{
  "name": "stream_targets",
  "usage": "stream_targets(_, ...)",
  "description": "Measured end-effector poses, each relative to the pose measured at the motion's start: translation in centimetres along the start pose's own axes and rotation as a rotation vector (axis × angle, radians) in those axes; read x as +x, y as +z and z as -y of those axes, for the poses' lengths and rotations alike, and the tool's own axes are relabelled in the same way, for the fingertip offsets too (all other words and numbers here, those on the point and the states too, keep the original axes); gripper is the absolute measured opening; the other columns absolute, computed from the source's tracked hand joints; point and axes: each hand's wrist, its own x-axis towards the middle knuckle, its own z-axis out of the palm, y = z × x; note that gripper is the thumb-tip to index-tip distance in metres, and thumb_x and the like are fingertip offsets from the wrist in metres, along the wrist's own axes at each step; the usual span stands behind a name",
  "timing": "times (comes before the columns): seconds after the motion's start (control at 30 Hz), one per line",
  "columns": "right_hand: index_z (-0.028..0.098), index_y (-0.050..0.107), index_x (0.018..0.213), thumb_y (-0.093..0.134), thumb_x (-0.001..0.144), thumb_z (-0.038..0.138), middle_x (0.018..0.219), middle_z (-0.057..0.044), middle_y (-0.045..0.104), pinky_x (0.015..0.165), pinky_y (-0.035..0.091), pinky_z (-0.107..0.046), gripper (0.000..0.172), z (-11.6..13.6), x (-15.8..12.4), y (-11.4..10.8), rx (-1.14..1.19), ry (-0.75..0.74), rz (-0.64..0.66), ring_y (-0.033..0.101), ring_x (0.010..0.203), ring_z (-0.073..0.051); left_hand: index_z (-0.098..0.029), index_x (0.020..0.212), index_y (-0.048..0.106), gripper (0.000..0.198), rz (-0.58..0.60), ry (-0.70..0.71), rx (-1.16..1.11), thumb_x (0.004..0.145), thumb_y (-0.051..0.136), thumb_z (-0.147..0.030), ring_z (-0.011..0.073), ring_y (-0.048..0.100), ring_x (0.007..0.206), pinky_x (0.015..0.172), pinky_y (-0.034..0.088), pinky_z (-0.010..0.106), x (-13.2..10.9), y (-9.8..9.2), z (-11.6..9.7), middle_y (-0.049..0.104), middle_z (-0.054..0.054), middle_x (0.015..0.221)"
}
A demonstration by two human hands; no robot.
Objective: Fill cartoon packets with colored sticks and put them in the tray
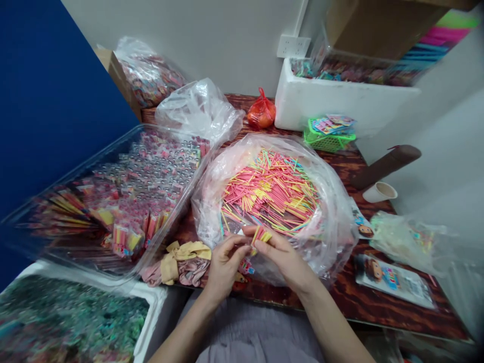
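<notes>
Grey clothing (260, 333) lies nearest me. I log: filled tray (171, 222), worktop (348, 297)'s left end; left hand (223, 262), curled nearly closed, contents unclear; right hand (279, 252), thumb pinching short sticks (260, 235) near front edge; open bag (336, 217) behind.

Just behind the green basket (328, 143) stands a white foam box (340, 103), with a wall socket (291, 46) above and leftward. Left of the basket sits a red bag (261, 113) of round orange things. A brown bottle (387, 166) and a paper cup (372, 194) stand to its right, nearer the viewer; a blue panel (56, 75) rises far left.
</notes>
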Motion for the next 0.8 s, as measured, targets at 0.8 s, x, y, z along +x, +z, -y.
stream_targets(0.8, 0.028, 0.069, 0.102, 0.050, 0.092, 0.012, 0.121, -0.007, 0.061, 0.097, 0.043, -0.042, 0.026, 3.4, -0.9, 5.1, -0.774, -0.596, -0.134, 0.053, 0.115, -0.024, -0.022, 0.109, 0.068, 0.034, 0.126, -0.086, -0.088, 0.077, 0.073, -0.029, 0.0222, 0.065, 0.098, 0.083, 0.053, 0.029, 1.0, -4.1, -5.8, 0.070, 0.007, 0.106)
